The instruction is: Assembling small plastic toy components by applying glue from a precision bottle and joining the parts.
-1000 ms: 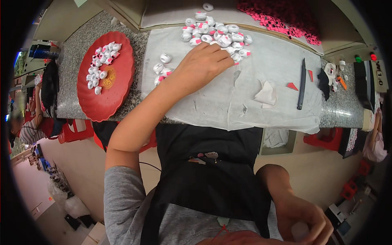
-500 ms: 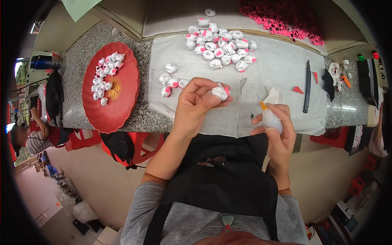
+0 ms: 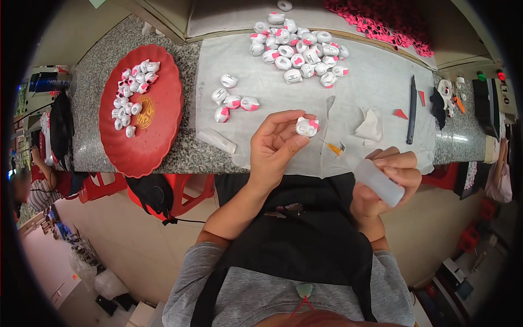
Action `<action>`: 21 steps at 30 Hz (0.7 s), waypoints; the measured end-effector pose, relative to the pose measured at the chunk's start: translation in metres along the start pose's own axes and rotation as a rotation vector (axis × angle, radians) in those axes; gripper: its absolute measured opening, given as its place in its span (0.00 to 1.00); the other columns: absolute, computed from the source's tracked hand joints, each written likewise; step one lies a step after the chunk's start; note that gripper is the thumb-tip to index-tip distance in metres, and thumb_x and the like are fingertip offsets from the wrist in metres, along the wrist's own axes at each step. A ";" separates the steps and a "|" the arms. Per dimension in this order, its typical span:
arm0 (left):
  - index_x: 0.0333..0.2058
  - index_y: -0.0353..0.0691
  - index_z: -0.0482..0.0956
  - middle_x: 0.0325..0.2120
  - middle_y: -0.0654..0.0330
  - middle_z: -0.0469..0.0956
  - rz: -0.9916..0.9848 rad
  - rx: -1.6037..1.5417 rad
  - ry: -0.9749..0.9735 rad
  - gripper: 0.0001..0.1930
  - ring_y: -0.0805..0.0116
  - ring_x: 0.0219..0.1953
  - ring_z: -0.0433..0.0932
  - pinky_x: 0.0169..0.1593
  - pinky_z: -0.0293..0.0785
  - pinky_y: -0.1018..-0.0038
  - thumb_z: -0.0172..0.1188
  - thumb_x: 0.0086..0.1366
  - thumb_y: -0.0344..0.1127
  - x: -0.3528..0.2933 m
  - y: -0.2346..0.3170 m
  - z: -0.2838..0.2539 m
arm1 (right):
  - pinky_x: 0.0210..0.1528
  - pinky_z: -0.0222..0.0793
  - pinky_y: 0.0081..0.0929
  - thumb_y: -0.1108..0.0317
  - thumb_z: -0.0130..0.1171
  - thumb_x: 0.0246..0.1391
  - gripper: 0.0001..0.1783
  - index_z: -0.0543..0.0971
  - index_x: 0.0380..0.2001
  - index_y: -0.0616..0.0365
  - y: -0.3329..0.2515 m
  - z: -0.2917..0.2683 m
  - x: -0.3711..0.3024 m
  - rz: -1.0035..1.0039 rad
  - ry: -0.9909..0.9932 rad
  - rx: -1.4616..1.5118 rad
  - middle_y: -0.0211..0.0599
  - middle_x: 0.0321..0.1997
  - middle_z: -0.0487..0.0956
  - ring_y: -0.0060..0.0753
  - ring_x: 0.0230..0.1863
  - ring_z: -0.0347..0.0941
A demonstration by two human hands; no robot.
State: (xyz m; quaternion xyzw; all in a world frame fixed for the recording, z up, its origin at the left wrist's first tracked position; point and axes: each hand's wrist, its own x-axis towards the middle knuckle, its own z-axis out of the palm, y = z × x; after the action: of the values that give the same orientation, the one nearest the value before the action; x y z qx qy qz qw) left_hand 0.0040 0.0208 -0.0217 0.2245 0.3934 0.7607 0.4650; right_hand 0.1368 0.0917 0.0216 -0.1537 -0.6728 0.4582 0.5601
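Between the thumb and fingers of my left hand (image 3: pixel 278 144) is a small white cat-head bead (image 3: pixel 306 127) with a pink bow, its drawn face turned up. My right hand (image 3: pixel 389 182) is closed around a translucent white squeeze bottle (image 3: pixel 379 182). The bottle is tilted, its base toward the lower right. Its orange nozzle (image 3: pixel 333 149), with a thin needle, points up-left toward the bead without touching it. Left of my left hand, several similar beads (image 3: pixel 232 102) lie on white sheeting (image 3: pixel 212 68). Farther back sits a larger pile of them (image 3: pixel 299 52).
A red scalloped plate (image 3: pixel 163 136) at the left holds several finished-looking beads. Pink and black small pieces (image 3: pixel 381 24) are heaped at the back right. A crumpled tissue (image 3: pixel 369 125), a dark cutter-like tool (image 3: pixel 412 109) and red scraps (image 3: pixel 400 114) lie at the right.
My left hand has shifted a little right with the bead, whose face now shows more. The right hand has turned the bottle from near upright to a slant, nozzle toward the bead.
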 end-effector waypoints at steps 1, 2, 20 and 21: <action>0.40 0.32 0.62 0.37 0.50 0.67 -0.004 -0.004 0.001 0.17 0.64 0.39 0.69 0.46 0.64 0.66 0.51 0.48 0.22 0.000 -0.001 0.000 | 0.24 0.64 0.20 0.66 0.67 0.26 0.25 0.65 0.29 0.56 -0.001 -0.001 -0.002 -0.045 -0.067 -0.029 0.33 0.28 0.64 0.25 0.23 0.65; 0.40 0.32 0.62 0.37 0.50 0.67 0.013 0.002 0.001 0.17 0.64 0.40 0.68 0.46 0.64 0.66 0.51 0.48 0.22 0.001 -0.001 0.000 | 0.25 0.65 0.20 0.70 0.68 0.22 0.26 0.67 0.29 0.56 -0.002 -0.001 -0.003 -0.044 -0.100 -0.020 0.32 0.29 0.64 0.27 0.25 0.66; 0.39 0.31 0.62 0.37 0.48 0.67 0.001 0.006 -0.023 0.16 0.65 0.40 0.68 0.46 0.65 0.67 0.51 0.49 0.22 0.002 0.000 -0.001 | 0.21 0.62 0.18 0.71 0.66 0.26 0.23 0.65 0.28 0.58 0.006 0.009 -0.002 -0.088 -0.120 -0.043 0.35 0.27 0.65 0.24 0.19 0.63; 0.39 0.31 0.62 0.37 0.48 0.67 0.000 0.013 -0.027 0.16 0.65 0.40 0.68 0.45 0.65 0.67 0.51 0.49 0.22 0.002 0.000 -0.001 | 0.21 0.62 0.18 0.71 0.66 0.26 0.23 0.65 0.28 0.58 0.006 0.009 -0.002 -0.087 -0.120 -0.043 0.35 0.27 0.65 0.24 0.19 0.63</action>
State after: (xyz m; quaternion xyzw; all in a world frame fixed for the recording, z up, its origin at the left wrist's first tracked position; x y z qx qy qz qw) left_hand 0.0022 0.0221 -0.0223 0.2378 0.3919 0.7551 0.4687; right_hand 0.1270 0.0897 0.0161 -0.1087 -0.7210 0.4274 0.5345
